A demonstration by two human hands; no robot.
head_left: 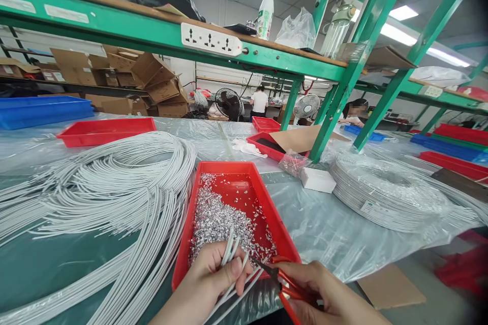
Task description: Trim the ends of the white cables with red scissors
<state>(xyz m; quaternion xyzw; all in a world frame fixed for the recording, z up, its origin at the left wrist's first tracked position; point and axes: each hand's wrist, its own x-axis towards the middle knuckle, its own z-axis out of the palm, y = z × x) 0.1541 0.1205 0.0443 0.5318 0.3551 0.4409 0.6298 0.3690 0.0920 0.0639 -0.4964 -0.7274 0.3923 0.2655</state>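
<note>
Several thin white cables (231,247) are pinched in my left hand (215,275), their ends standing up past the thumb and fingers. My right hand (324,292) is closed around orange-handled scissors (292,287), whose dark blades point left, close to the cables. Under both hands lies a red tray (280,221) holding a heap of small silvery bits (221,218), thickest along its left side. Where the blade tips meet the cables is too small to make out clearly.
Bundles of white cable (133,183) cover the table's left side. To the right sit a wrapped cable coil (392,193) and a small white box (318,179). A green shelf frame (343,96) with a power strip (211,39) crosses above. Two people are visible farther back.
</note>
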